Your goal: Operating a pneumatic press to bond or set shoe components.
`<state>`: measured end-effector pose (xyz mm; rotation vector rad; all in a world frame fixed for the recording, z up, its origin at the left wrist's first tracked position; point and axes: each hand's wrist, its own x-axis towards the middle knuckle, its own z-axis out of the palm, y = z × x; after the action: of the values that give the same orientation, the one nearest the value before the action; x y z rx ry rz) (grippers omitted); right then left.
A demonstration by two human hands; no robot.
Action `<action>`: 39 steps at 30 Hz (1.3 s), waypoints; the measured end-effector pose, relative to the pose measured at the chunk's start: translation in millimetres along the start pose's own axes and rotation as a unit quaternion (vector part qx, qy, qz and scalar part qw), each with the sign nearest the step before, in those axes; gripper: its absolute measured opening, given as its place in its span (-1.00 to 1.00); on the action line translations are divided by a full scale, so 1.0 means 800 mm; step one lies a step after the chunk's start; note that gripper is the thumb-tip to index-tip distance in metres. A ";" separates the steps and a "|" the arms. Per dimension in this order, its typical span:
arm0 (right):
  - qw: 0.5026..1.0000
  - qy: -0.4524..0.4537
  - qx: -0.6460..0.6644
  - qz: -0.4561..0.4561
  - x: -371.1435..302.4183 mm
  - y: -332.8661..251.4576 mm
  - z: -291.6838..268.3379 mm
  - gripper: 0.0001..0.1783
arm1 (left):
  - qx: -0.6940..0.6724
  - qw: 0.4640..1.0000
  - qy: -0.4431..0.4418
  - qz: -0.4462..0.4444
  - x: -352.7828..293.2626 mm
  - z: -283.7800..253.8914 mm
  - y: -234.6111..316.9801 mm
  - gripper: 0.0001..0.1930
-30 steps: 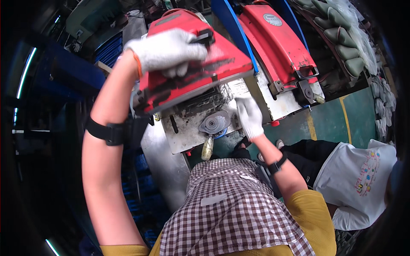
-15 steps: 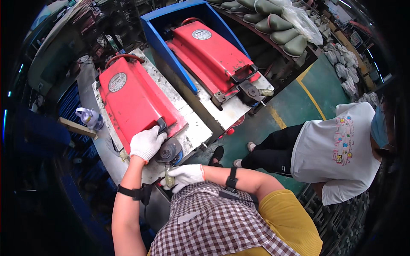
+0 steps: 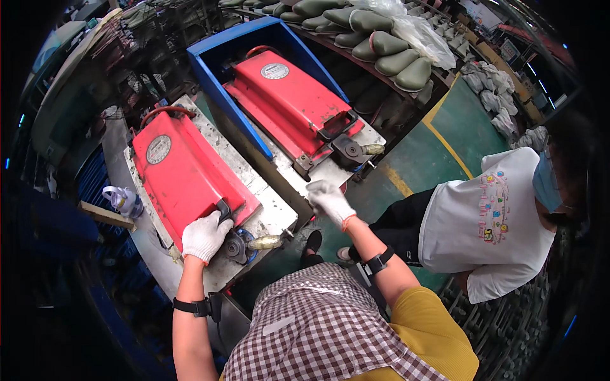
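My left hand [image 3: 205, 236], in a white knitted glove, is closed at the black handle [image 3: 223, 209] on the front end of the near red machine cover [image 3: 184, 174]. Beside it sit a dark round pivot [image 3: 236, 247] and a lever with a worn, wrapped grip [image 3: 265, 242], which points to the right. My right hand [image 3: 330, 202], gloved the same way, is raised over the front of the gap between the two machines. Its fingers are loosely bent and a little blurred, and I see nothing in them.
A second red machine cover [image 3: 289, 95] stands in a blue housing [image 3: 232, 117], its lever grip [image 3: 373, 149] at the front. Green boot-shaped pieces [image 3: 397, 63] fill the rack behind. A person [image 3: 486, 222] stands at the right. A lilac bottle [image 3: 122, 201] is on the left.
My right hand has let go of the near lever and moved up and right toward the second machine. That lever has swung from pointing toward me to pointing right. My left hand stays at the handle.
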<state>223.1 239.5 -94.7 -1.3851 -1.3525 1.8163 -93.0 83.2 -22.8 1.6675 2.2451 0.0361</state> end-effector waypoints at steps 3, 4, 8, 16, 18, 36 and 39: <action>0.957 0.184 -0.121 -0.188 0.047 -0.027 -0.081 -0.70 | 0.006 1.000 0.001 -0.009 -0.003 -0.012 0.009 -0.53; 0.913 0.245 -0.176 -0.276 0.066 -0.032 -0.111 -0.69 | 0.006 1.000 0.005 -0.001 0.000 -0.013 0.011 -0.53; 0.831 0.396 -0.336 -0.202 0.103 -0.100 -0.171 -0.68 | -0.004 1.000 0.007 -0.029 0.000 -0.013 0.013 -0.51; 0.787 0.327 -0.517 -0.082 0.171 -0.052 -0.202 -0.51 | 0.002 0.997 0.019 -0.073 -0.009 -0.011 0.015 -0.51; 0.771 0.335 -0.536 -0.080 0.170 -0.037 -0.228 -0.52 | 0.005 0.998 0.017 -0.063 -0.008 -0.013 0.020 -0.50; 0.808 0.327 -0.490 -0.023 0.147 -0.076 -0.208 -0.47 | -0.006 0.997 0.024 -0.069 0.002 -0.011 0.025 -0.49; 0.799 0.332 -0.500 -0.046 0.149 -0.070 -0.210 -0.48 | -0.031 0.996 0.046 -0.074 -0.003 -0.013 0.032 -0.49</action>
<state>321.5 429.1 -95.7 -2.0948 -1.9429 0.3024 -71.9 90.8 -6.8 1.4929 2.4036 0.1480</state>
